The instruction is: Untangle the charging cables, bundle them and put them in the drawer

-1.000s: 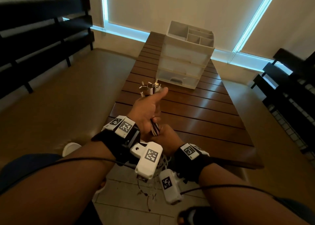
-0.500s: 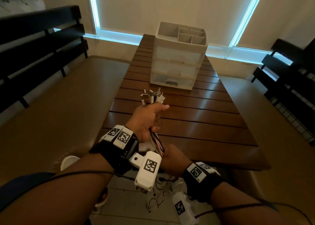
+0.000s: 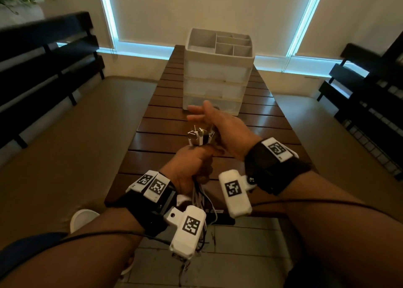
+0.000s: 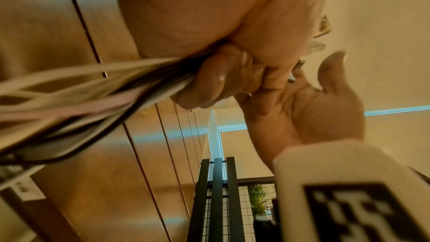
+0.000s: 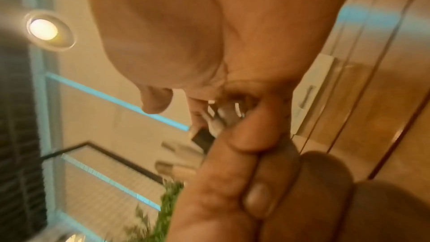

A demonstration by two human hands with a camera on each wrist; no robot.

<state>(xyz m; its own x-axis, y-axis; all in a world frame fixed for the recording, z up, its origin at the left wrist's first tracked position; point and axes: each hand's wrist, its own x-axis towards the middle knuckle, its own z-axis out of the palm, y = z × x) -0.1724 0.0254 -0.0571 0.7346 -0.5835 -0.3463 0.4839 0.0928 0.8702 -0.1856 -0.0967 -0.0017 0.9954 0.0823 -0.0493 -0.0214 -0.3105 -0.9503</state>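
Cables (image 3: 199,195) sit bunched in your left hand (image 3: 189,170), which is curled into a fist round them above the near end of the wooden table (image 3: 257,139). From the left wrist view, your fingers (image 4: 209,84) wrap tight over the white, pink and dark strands (image 4: 81,87), and the loose lengths trail away below the fist toward the floor. At the top of your fist the plugs (image 3: 199,136) stick up in a fanned cluster, white and metal ends pointing several ways.

Just right of the plugs your right hand (image 3: 220,128) comes in over them, with the thumb and upper fingers stretched out and apart, pointing toward the drawer unit. Its lower fingers (image 5: 251,132) curl in against the plugs (image 5: 223,117) in the right wrist view, but that picture is blurred and you cannot tell whether they actually pinch one.

Beyond both hands, the white drawer unit (image 3: 218,78) stands upright on the table's far half, its three drawers all pushed in and an open divided tray on top. Dark benches (image 3: 43,69) run along both sides of the room.
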